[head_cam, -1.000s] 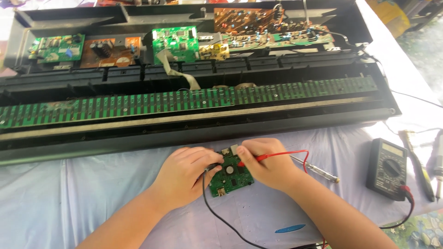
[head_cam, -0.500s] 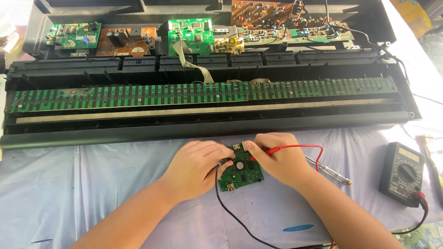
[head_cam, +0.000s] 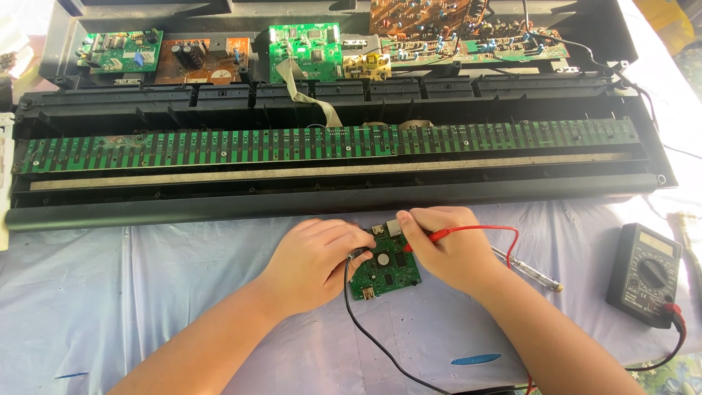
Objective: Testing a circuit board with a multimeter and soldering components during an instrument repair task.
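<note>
While both hands crowd over it, the small green circuit board (head_cam: pixel 385 269) lies flat on the pale blue cloth (head_cam: pixel 146 292), just in front of the opened black keyboard chassis (head_cam: pixel 329 186). The right hand (head_cam: pixel 446 245) pinches the red probe (head_cam: pixel 439 235), tip down on the board's upper part. The left hand (head_cam: pixel 316 262) is curled at the board's left edge, fingers closed on the black probe, whose black lead (head_cam: pixel 365 333) trails toward the viewer. A multimeter (head_cam: pixel 647 274) sits well to the right, with a screwdriver (head_cam: pixel 528 271) between it and the right hand. Long green contact strips (head_cam: pixel 219 146) run across the chassis
</note>
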